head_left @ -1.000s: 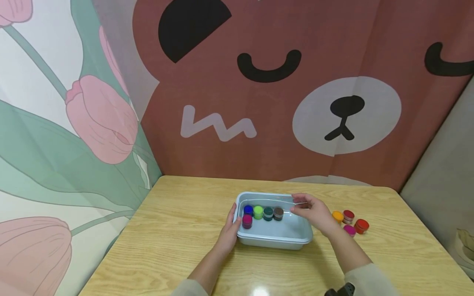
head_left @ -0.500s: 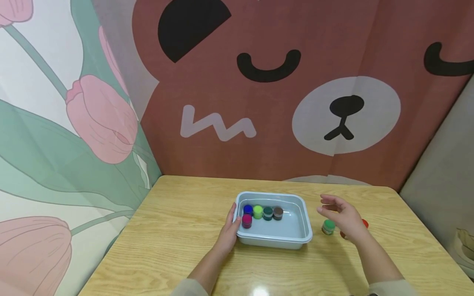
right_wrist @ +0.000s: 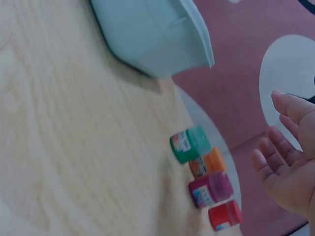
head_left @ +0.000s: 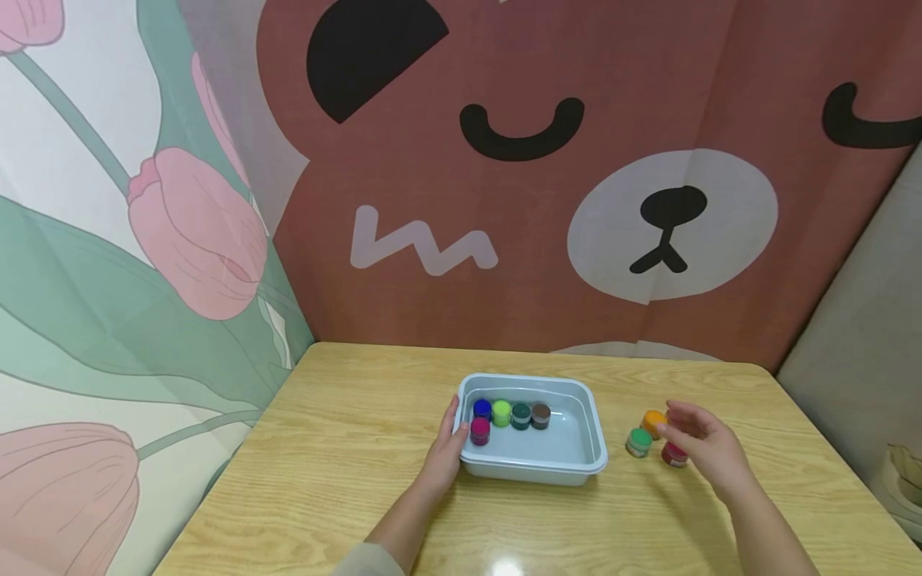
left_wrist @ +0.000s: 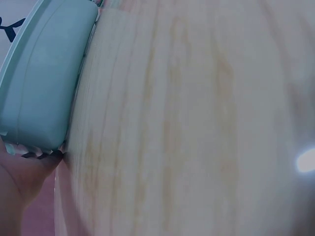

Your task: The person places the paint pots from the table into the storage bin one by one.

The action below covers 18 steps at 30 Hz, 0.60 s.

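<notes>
A pale blue plastic tray (head_left: 529,468) lies on the table, and my left hand (head_left: 441,456) grips its left end, thumb at the rim and fingers along the outer wall. Inside it stand several small paint pots: blue (head_left: 482,410), light green (head_left: 501,413), dark green (head_left: 521,415), brown (head_left: 540,415) and magenta (head_left: 479,430). My right hand (head_left: 709,448) holds nothing, its fingers loosely bent over a loose group of pots. That group has a green pot (head_left: 638,442), an orange pot (head_left: 653,422), a magenta pot (right_wrist: 210,189) and a red pot (right_wrist: 225,215), which the hand hides in the head view.
The wooden table (head_left: 346,448) reaches back to a curtain (head_left: 504,312) printed with a bear's face. On the left hangs a tulip-patterned curtain (head_left: 194,232). The loose pots stand a short way right of the tray.
My right hand has moved from the tray's right end rightward to the loose pots, uncovering the green one. My left hand and the tray stay in place.
</notes>
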Each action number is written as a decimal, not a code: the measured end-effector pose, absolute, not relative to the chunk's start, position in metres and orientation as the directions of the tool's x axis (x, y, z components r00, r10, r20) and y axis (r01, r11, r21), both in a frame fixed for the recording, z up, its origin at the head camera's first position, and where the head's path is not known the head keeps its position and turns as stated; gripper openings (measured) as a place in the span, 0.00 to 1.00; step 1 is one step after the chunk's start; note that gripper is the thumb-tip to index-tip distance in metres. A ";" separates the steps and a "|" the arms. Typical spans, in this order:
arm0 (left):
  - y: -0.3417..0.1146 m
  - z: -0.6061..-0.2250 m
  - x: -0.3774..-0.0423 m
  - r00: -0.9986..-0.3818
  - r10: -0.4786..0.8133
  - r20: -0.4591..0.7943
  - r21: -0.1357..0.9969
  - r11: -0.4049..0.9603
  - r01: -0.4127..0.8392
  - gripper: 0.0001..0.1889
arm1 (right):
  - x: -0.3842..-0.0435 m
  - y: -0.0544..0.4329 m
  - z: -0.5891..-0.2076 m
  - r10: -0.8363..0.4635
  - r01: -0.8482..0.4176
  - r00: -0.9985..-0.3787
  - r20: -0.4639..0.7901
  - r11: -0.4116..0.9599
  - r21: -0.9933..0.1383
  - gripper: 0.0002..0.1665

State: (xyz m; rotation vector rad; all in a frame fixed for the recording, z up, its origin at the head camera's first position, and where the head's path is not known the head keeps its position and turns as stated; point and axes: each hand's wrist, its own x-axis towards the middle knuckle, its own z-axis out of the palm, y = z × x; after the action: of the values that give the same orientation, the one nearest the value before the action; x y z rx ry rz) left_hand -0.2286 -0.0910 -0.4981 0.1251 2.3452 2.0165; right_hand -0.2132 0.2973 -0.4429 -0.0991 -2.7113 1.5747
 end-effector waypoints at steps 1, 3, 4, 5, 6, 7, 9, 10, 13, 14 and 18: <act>-0.091 -0.499 -0.229 -0.996 0.091 0.017 0.988 0.149 0.031 0.30 | -0.213 0.299 -0.445 0.062 0.054 -0.998 -0.027 0.495 -0.867 0.42; -0.091 -0.500 -0.230 -0.996 0.088 0.015 0.988 0.152 0.029 0.30 | -0.212 0.303 -0.450 0.072 0.064 -0.997 -0.032 0.492 -0.868 0.42; -0.091 -0.500 -0.230 -0.996 0.086 0.010 0.988 0.152 0.023 0.30 | -0.211 0.305 -0.452 0.081 0.077 -0.996 -0.043 0.495 -0.866 0.43; -0.091 -0.500 -0.230 -0.996 0.085 0.006 0.988 0.153 0.019 0.30 | -0.211 0.307 -0.454 0.091 0.095 -0.994 -0.057 0.501 -0.860 0.43; -0.091 -0.500 -0.230 -0.996 0.085 0.002 0.988 0.154 0.015 0.30 | -0.211 0.309 -0.456 0.097 0.113 -0.993 -0.073 0.514 -0.850 0.44; -0.091 -0.500 -0.230 -0.996 0.085 -0.001 0.988 0.153 0.012 0.30 | -0.211 0.311 -0.458 0.107 0.133 -0.990 -0.090 0.524 -0.842 0.45; -0.091 -0.499 -0.230 -0.996 0.085 -0.006 0.989 0.148 0.006 0.30 | -0.211 0.314 -0.462 0.125 0.173 -0.984 -0.125 0.537 -0.825 0.46; -0.091 -0.499 -0.229 -0.996 0.085 -0.009 0.989 0.147 0.003 0.30 | -0.210 0.315 -0.464 0.132 0.189 -0.981 -0.139 0.545 -0.816 0.47; -0.091 -0.498 -0.229 -0.996 0.084 -0.011 0.989 0.148 0.002 0.30 | -0.209 0.318 -0.471 0.151 0.224 -0.974 -0.168 0.540 -0.811 0.49; -0.091 -0.498 -0.229 -0.996 0.083 -0.013 0.989 0.149 0.000 0.30 | -0.209 0.319 -0.474 0.158 0.228 -0.973 -0.169 0.535 -0.814 0.49; -0.091 -0.499 -0.229 -0.997 0.079 -0.009 0.989 0.149 0.003 0.30 | -0.209 0.322 -0.481 0.166 0.244 -0.969 -0.184 0.520 -0.818 0.51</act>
State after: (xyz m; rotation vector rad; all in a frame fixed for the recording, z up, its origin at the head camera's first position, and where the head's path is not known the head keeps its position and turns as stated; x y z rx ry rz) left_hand -0.2292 -0.0907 -0.4987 0.0830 2.3358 2.0109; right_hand -0.2087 0.3216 -0.4810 -0.3801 -2.8099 1.5341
